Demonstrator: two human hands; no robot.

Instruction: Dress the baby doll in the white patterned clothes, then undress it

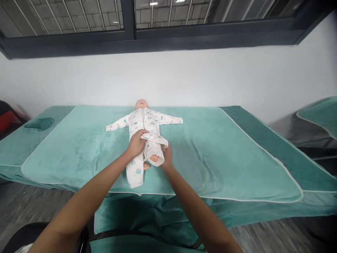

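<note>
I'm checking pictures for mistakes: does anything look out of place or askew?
Yes, the doll's outfit: its left trouser leg lies flat, with a bare foot showing beside it rather than inside. I see no spill.

The bed (250, 131) bears a blanket (92, 147) (green), dressed doll (135, 121) atop.

Soft indoor light, faint shadows, edges stretched
</note>
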